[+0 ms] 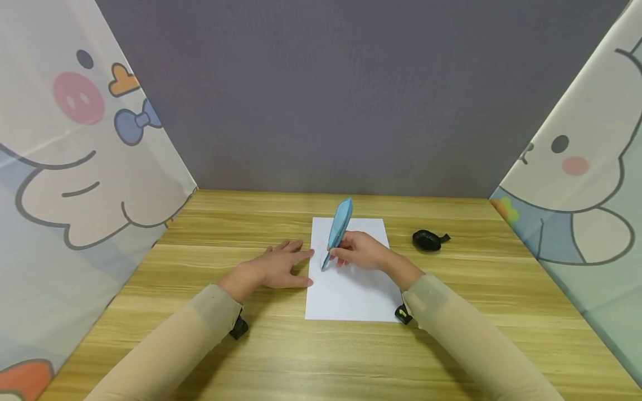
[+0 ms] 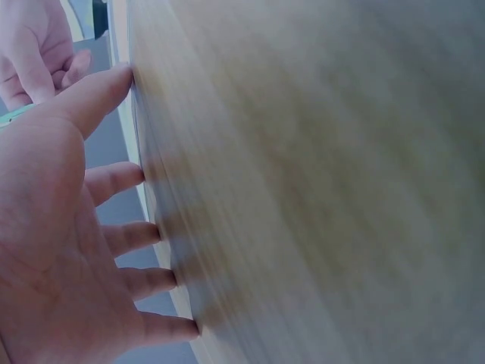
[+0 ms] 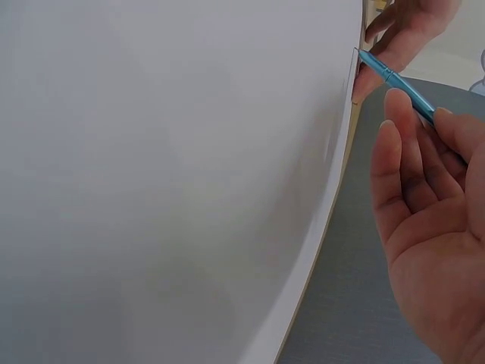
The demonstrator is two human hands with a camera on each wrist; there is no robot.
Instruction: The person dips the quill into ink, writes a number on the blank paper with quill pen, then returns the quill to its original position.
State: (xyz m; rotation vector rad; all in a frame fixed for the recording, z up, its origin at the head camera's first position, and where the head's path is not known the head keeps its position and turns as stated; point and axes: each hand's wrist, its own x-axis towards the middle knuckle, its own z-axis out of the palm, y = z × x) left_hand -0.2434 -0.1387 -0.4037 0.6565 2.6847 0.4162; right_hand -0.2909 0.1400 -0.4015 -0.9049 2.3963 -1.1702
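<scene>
A sheet of white paper (image 1: pixel 351 301) lies on the wooden table. My right hand (image 1: pixel 363 250) pinches a light blue pen (image 1: pixel 340 220) with a broad, feather-shaped top. The pen leans, its tip down at the left part of the sheet. In the right wrist view, the slim blue barrel of the pen (image 3: pixel 409 92) sits between thumb and fingers, and a faint thin line shows by the tip. My left hand (image 1: pixel 281 267) has its fingers spread, the thumb and index fingertips at the sheet's left edge. Fingertips of that left hand (image 2: pixel 45 205) rest on the tabletop in the left wrist view.
A black oval object (image 1: pixel 427 240) with a short strap lies right of the paper on the table (image 1: pixel 271 356). A grey wall (image 1: pixel 341 100) stands behind. Cartoon-printed panels (image 1: pixel 75 167) flank both sides. Black wrist devices (image 1: pixel 239 327) hang under the sleeves.
</scene>
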